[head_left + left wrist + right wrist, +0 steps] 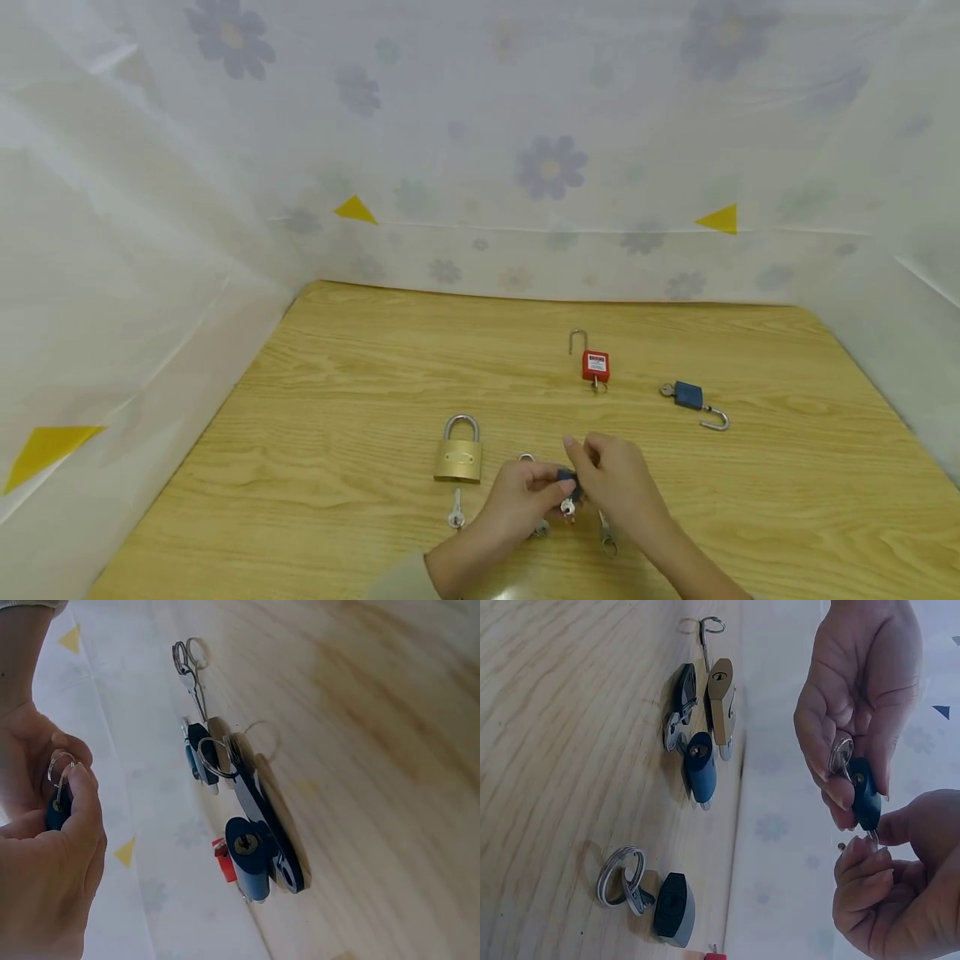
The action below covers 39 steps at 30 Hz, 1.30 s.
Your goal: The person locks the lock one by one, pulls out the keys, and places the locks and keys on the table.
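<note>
A small blue padlock (866, 796) is held up between both hands. My left hand (513, 500) grips its body between thumb and fingers. A key (567, 507) with a ring sticks out of the padlock's bottom. My right hand (622, 483) pinches at the shackle end; a bit of the metal shackle (873, 835) shows by the fingertips in the right wrist view. Beneath the hands another blue padlock (700, 774) stands on the table, with a keyhole showing in its base. A dark flat piece with a ring (270, 825) lies beside it in the left wrist view.
Left of the hands lies a brass padlock (457, 461), with a loose key (456, 510) just below. Farther back are a red padlock (596, 365) and, to the right, a blue padlock (688, 395), both with shackles swung out and keys inserted. White sheeting (465, 150) encloses the wooden table (337, 375).
</note>
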### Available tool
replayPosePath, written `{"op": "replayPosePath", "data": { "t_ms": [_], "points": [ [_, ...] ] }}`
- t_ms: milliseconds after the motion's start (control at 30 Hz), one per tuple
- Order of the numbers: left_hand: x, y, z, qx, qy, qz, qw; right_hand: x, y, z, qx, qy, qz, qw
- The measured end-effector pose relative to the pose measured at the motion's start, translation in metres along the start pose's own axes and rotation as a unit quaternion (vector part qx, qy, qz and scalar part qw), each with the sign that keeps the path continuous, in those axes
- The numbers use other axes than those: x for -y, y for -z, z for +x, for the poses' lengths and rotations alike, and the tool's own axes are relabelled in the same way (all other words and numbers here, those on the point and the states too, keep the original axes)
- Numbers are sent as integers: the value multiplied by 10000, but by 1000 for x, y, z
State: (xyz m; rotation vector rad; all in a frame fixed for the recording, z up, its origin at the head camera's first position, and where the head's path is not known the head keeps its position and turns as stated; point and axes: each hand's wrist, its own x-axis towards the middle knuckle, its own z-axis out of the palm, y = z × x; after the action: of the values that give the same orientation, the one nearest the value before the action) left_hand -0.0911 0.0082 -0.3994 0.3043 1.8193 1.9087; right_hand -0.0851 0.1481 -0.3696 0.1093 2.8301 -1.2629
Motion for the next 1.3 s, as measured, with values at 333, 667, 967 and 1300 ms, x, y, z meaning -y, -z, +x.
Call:
{"op": "replayPosePath", "data": {
  "t_ms": [333,667,967,1300],
  "points": [
    [1,-5,-2,41,378,-468,9982,-7,0,4,406,524,489,9966],
    [0,-7,-5,-46,303,-679,9972,-12,0,4,393,813,1185,9888],
    [-5,-5,-8,-37,-150,-583,9982,-17,4,5,667,1665,2049,9622],
    [-2,-10,-6,5,-282,-724,9970,-25,1,3,656,1836,2168,9565]
  ]
}}
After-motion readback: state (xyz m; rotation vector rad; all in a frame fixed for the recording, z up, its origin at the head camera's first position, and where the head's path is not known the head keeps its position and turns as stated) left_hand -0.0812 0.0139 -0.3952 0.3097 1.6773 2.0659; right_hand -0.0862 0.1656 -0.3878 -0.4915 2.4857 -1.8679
